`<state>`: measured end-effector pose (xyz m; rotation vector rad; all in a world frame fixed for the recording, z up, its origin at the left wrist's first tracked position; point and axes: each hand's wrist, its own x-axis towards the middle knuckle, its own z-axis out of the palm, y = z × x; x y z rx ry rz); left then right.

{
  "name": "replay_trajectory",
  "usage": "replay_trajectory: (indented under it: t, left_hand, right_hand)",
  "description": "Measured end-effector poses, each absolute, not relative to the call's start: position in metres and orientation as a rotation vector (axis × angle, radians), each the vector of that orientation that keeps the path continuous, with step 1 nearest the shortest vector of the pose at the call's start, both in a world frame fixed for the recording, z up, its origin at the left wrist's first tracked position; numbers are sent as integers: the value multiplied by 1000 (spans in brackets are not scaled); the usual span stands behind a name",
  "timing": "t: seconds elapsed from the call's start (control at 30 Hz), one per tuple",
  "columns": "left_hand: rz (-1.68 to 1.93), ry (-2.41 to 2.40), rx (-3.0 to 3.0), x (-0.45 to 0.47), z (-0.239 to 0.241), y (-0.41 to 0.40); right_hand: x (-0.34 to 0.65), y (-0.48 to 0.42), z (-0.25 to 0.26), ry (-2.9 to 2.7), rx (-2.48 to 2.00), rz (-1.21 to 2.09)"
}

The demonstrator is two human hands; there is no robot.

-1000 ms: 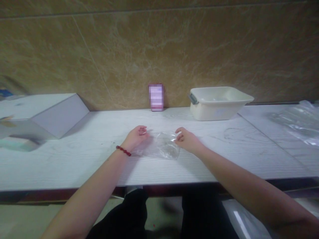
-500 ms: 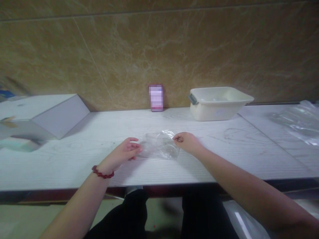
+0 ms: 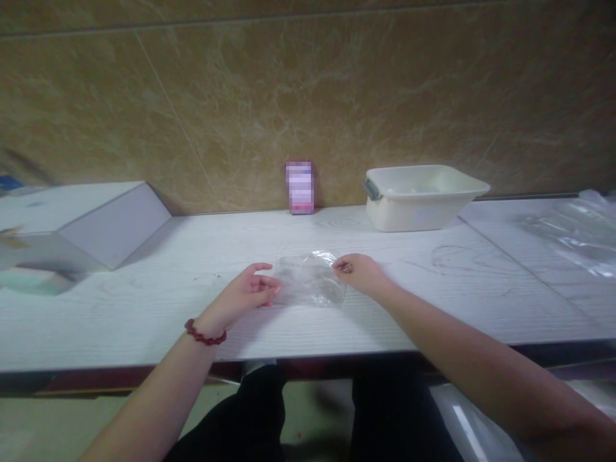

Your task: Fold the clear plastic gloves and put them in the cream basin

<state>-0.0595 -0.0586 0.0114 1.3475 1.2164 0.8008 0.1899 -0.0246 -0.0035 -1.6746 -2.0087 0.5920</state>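
A clear, crinkled plastic bag (image 3: 308, 281) lies low over the white tabletop, between my two hands. My right hand (image 3: 359, 271) pinches its upper right corner between thumb and curled fingers. At the bag's left edge is my left hand (image 3: 248, 292), its fingers spread and the index finger stretched out. The left thumb and middle fingertips reach the plastic, but no firm grip shows. A dark red bead bracelet (image 3: 206, 333) circles my left wrist.
A phone (image 3: 299, 188) with a blurred screen leans on the tiled wall. Right of it stands a cream plastic tub (image 3: 409, 215) with a grey handle. More clear plastic (image 3: 577, 231) lies far right. A white box (image 3: 110, 228) sits left, a pale block (image 3: 36, 280) before it.
My left hand has shifted slightly right, along the bag's left edge. My right hand keeps its pinch in nearly the same spot. The view has moved a little.
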Motion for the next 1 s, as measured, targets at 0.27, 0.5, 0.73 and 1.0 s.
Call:
replay_trajectory:
  t: [0.27,0.5,0.73,1.0]
  left_hand:
    - [815,1244,1374,-58,7,-56]
    - [731,1383,1304,-57,11,-58]
    - [845,1488,1383,-61,12,-50]
    - [1128,1257,815,-51,24,-24]
  right_hand:
    - [190,-24,-3,-2006,-1685,586]
    - [190,-24,-2,-2029,-1696,581]
    - [191,-23,-6,-2014,-1665,575]
    - [190,-22,-11,-2007,-1583,529]
